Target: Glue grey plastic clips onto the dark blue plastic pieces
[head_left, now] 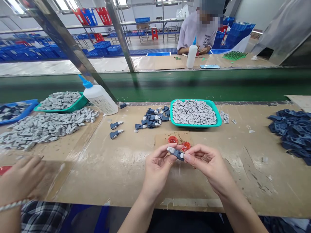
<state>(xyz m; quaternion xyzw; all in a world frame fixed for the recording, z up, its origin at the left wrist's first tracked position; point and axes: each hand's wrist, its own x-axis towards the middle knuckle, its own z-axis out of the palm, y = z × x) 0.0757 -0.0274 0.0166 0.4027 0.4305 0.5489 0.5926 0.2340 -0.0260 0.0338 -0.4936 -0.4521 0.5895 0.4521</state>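
Between my two hands is a small dark blue plastic part (179, 154) with a light grey tip at its left end. My left hand (156, 170) is closed, pinching this part between thumb and fingers. My right hand (210, 166) is also closed, its thumb and forefinger on a small light grey piece (182, 156) at the part's right end. Just beyond my fingers stand two small red cups, a left one (172, 139) and a right one (186, 146). Farther off lies a cluster of dark blue parts with grey tips (152, 119).
A green tray (220, 123) holds small grey pieces. Dark blue parts (293, 131) are heaped at right, grey pieces (48, 124) at left beside a white bottle (102, 100). Another person's hand (21, 178) is at left. A co-worker (189, 32) sits across the green belt (155, 85).
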